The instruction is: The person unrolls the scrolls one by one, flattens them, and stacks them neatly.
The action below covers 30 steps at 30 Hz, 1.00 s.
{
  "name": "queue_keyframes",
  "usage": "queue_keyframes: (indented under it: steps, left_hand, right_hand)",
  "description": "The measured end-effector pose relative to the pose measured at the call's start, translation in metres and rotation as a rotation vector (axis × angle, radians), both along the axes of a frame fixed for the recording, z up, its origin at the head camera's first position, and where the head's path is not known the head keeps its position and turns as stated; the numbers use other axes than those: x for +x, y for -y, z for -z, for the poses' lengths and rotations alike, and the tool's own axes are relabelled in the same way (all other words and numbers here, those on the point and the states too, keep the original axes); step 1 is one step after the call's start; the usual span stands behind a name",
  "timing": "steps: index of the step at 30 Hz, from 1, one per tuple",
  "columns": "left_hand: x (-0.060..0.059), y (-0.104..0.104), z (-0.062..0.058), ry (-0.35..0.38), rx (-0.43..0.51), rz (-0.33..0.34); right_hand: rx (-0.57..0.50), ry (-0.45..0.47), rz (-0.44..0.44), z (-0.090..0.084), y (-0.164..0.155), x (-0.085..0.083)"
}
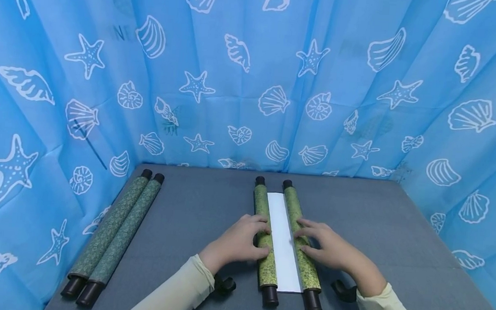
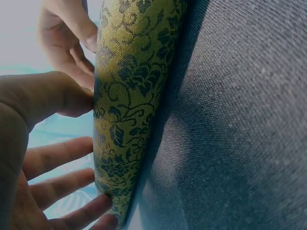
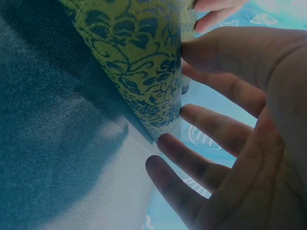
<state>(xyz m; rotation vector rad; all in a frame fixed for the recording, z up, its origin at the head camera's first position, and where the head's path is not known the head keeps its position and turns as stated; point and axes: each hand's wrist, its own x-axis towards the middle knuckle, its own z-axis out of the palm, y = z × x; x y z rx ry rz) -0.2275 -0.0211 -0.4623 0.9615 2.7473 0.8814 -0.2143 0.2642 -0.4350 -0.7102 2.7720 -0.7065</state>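
Observation:
A yellow-green brocade scroll with dark knobs lies lengthwise, partly unrolled, with a strip of white paper (image 1: 284, 244) showing between its two rolls. My left hand (image 1: 239, 238) rests its fingertips and thumb on the left roll (image 1: 268, 262). Opposite it, my right hand (image 1: 332, 247) touches the right roll (image 1: 307, 269) with spread fingers. In the left wrist view, the fingers (image 2: 62, 187) reach fairly straight to the patterned brocade (image 2: 129, 96). The right wrist view has the thumb and some fingertips at the roll (image 3: 144, 62), while the lower fingers (image 3: 192, 160) extend beside it.
Two rolled green scrolls (image 1: 109, 227) lie side by side at the left of the grey table (image 1: 202, 195). A blue curtain (image 1: 244, 78) with white shell and starfish prints stands behind and along both sides. Dark straps (image 1: 344, 291) hang by the wrists.

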Motion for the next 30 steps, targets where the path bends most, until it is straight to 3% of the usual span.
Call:
queue_keyframes:
  steps: [15, 25, 30]
  left_hand:
    - [0.001, 0.004, -0.001, -0.072, -0.059, -0.045]
    - [0.000, 0.017, -0.007, 0.036, 0.003, -0.089]
    - [-0.001, 0.021, -0.007, 0.065, 0.022, -0.062]
  right_hand:
    - [0.010, 0.036, 0.016, -0.003, -0.003, 0.006]
    - [0.010, 0.007, 0.039, -0.004, -0.005, 0.008]
    - [0.009, 0.009, 0.041, -0.004, -0.006, 0.009]
